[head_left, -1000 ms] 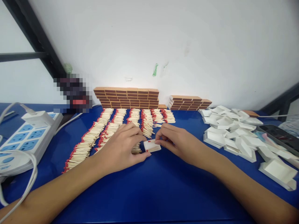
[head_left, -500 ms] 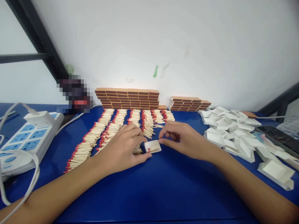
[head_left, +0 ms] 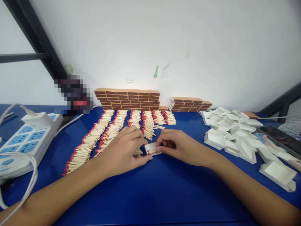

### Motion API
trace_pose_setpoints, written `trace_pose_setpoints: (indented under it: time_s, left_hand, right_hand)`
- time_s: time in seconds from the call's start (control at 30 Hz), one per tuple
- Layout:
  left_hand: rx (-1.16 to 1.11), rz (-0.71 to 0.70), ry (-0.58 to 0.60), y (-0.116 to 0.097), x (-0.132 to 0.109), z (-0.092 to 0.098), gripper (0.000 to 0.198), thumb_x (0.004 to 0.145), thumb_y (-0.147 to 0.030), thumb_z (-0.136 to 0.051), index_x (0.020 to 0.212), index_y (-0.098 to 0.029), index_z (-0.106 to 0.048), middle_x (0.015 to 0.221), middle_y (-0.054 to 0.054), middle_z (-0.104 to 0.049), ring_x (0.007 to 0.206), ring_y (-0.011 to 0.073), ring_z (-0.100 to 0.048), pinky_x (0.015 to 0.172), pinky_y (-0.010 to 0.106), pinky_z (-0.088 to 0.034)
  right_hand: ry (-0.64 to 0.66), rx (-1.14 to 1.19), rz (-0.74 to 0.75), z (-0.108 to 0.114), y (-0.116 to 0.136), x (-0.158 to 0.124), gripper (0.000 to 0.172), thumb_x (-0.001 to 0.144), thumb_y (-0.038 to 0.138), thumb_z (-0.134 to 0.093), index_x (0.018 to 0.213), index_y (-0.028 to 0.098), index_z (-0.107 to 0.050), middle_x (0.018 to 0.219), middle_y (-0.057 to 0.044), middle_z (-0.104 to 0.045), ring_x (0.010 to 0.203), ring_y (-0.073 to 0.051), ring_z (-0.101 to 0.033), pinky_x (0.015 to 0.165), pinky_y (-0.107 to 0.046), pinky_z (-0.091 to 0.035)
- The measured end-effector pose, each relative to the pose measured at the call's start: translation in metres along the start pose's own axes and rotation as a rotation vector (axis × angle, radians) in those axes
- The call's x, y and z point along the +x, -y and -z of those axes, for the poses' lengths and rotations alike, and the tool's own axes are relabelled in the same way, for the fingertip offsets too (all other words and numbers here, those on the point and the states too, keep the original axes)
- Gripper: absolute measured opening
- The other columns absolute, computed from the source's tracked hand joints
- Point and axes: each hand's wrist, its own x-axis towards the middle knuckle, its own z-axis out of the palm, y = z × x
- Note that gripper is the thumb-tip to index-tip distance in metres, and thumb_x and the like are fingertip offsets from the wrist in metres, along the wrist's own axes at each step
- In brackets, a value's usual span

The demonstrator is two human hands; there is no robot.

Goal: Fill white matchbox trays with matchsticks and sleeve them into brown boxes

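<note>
A small white matchbox tray (head_left: 151, 148) lies on the blue table (head_left: 150, 194) between my hands, with red-tipped matches inside. My left hand (head_left: 122, 150) rests curled beside its left edge, fingers over a small bunch of matches (head_left: 137, 153), thumb touching the tray's near corner. My right hand (head_left: 181, 147) presses its pinched fingers on the tray's right side. Rows of red-tipped matches (head_left: 110, 131) fan out behind the hands.
Brown matchbox sleeves are stacked against the wall in a long block (head_left: 128, 99) and a lower one (head_left: 190, 104). Several empty white trays (head_left: 235, 135) pile up at the right beside a phone (head_left: 279, 138). A power strip (head_left: 25, 138) with cables lies at the left.
My right hand lifted slightly off the tray half a second ago and has come back down onto its right side. My left hand has barely moved.
</note>
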Motion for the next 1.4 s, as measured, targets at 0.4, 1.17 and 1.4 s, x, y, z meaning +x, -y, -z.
trace_pose_setpoints:
  time_s: [0.4,1.17,1.4]
  left_hand:
    - [-0.005,-0.009,-0.003,0.002,-0.002,-0.001,0.025,0.091,-0.044,-0.079,0.101,-0.021,-0.076,0.098,0.005,-0.069,0.102,0.0247,-0.061,0.092,0.043,-0.049]
    - [-0.003,-0.024,-0.010,0.000,-0.003,-0.002,0.025,0.092,-0.043,-0.078,0.104,-0.021,-0.076,0.099,0.006,-0.069,0.102,0.0251,-0.061,0.094,0.044,-0.049]
    - [-0.006,-0.033,-0.019,0.000,-0.004,-0.003,0.026,0.092,-0.044,-0.078,0.103,-0.020,-0.076,0.098,0.006,-0.069,0.101,0.0249,-0.060,0.093,0.044,-0.049]
  right_hand:
    - [-0.375,-0.362,-0.100,0.041,-0.053,0.002,0.021,0.099,0.037,-0.062,0.096,0.020,-0.075,0.082,-0.004,-0.063,0.071,-0.018,-0.056,0.068,-0.033,-0.043]
    - [-0.268,-0.430,-0.119,0.047,-0.090,0.003,0.014,0.097,0.031,-0.061,0.096,0.022,-0.072,0.084,-0.004,-0.063,0.073,-0.020,-0.057,0.070,-0.032,-0.043]
    - [-0.255,-0.436,-0.114,0.048,-0.091,0.003,0.015,0.097,0.030,-0.060,0.095,0.022,-0.072,0.084,-0.004,-0.062,0.074,-0.020,-0.058,0.070,-0.032,-0.044]
